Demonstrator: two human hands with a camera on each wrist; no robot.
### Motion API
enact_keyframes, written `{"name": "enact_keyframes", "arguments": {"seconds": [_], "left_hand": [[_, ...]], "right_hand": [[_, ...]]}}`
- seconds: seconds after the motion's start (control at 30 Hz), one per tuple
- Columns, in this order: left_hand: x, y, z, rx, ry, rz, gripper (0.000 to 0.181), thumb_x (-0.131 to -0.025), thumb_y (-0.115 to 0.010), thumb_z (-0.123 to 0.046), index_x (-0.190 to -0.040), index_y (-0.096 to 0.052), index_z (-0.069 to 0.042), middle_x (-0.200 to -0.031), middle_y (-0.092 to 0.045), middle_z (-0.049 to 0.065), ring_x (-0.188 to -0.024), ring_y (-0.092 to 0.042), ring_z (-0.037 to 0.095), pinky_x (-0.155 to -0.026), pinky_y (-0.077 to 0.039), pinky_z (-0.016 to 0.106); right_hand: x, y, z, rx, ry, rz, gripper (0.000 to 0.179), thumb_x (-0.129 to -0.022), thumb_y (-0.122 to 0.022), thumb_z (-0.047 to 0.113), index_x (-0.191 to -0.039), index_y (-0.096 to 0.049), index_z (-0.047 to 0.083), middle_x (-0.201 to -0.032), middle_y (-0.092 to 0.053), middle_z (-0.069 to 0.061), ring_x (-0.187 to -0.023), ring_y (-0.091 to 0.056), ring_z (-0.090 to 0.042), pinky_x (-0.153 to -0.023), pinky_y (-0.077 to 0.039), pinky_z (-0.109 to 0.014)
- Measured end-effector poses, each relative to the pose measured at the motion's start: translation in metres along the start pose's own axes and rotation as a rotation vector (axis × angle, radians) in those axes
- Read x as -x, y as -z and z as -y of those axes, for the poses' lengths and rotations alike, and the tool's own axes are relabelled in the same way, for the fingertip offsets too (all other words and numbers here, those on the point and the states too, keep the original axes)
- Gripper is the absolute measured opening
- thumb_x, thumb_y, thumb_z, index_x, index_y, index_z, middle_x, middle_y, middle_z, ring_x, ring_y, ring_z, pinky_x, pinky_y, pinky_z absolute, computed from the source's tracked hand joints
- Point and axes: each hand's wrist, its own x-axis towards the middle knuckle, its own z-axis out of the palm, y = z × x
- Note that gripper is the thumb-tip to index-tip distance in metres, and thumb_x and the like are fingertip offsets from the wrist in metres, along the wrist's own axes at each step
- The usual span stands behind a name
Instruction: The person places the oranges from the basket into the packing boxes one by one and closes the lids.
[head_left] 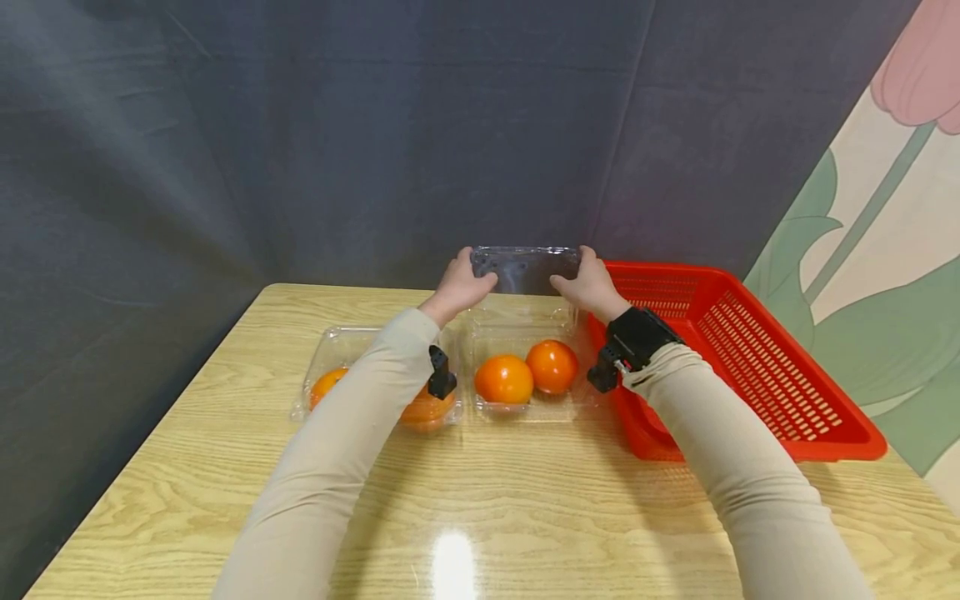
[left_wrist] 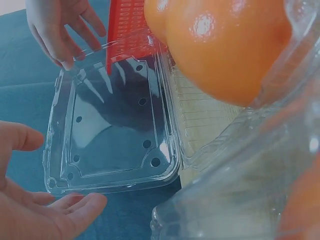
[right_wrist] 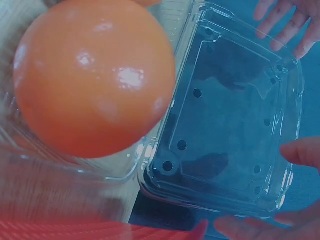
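A clear plastic clamshell box (head_left: 543, 414) stands on the table with two glossy round orange fruits (head_left: 504, 379) inside. Its hinged lid (left_wrist: 120, 120) is raised upright at the back, with small round holes in it. My left hand (head_left: 459, 287) is at the lid's upper left corner, thumb on the near side and fingers around the edge. At the opposite corner is my right hand (head_left: 592, 287), its thumb pointing inward. In both wrist views the fingers look extended and loose beside the lid's rim, without a firm grip.
Left of this box is another clear clamshell box (head_left: 341, 335) with orange fruits (head_left: 327, 385), partly hidden behind my left forearm. A red slotted plastic basket (head_left: 780, 375) stands on the right, partly behind my right arm. A dark curtain (head_left: 450, 142) hangs behind the wooden table (head_left: 480, 500).
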Motion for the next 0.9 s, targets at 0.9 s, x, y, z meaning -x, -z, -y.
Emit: {"name": "enact_keyframes", "arguments": {"seconds": [0.9], "left_hand": [[0.018,0.004,-0.009,-0.182,-0.095,0.02,0.074,-0.095,-0.047,-0.03,-0.15,-0.004,-0.004,-0.156,-0.008,0.016,-0.142,-0.025,0.03,-0.115,-0.027,0.041]], "right_hand": [[0.022,0.014,0.015,0.188,0.094,0.151,0.086,-0.093,-0.054,0.026,-0.147,0.005,-0.006,-0.149,-0.004,-0.035,-0.138,-0.018,-0.048,-0.112,-0.026,-0.055]]}}
